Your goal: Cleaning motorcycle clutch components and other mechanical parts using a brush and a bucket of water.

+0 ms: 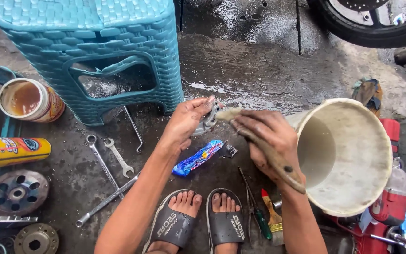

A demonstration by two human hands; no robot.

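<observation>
My left hand (187, 120) grips a small grey metal part (208, 121) above the wet concrete floor. My right hand (265, 136) holds a worn paintbrush (271, 157) by its wooden handle, with the bristle end touching the metal part. Both hands hover over my feet in black sandals (198, 221). A blue snack wrapper (197, 158) lies on the floor just under the hands.
A teal woven plastic stool (95, 51) stands at the back left. A white bucket (348, 155) lies tilted at the right. Wrenches (111, 162), a can of brown liquid (29, 99), a yellow spray can (10, 151), round metal parts (17, 192), screwdrivers (264, 216), a tyre (372, 23).
</observation>
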